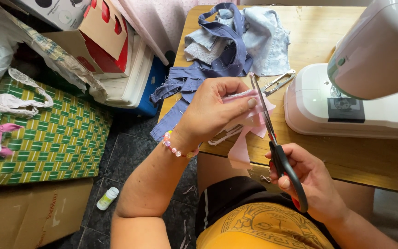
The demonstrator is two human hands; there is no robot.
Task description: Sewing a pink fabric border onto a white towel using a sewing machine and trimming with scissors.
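Note:
My left hand [213, 110] pinches a small piece of pink fabric [247, 131] with a white lace edge, holding it up over the front edge of the wooden table [318, 37]. A bead bracelet circles that wrist. My right hand [312, 182] grips black-handled scissors [272, 138], fingers through the loops. The blades point up and away, running along the right side of the pink fabric close to my left fingertips.
A white sewing machine [360, 92] stands at the right of the table. Blue denim scraps [226, 50] lie heaped at the far side, metal thread snips [278, 82] beside them. On the floor to the left are a green checked bag [56, 138], cardboard boxes and a small bottle [107, 198].

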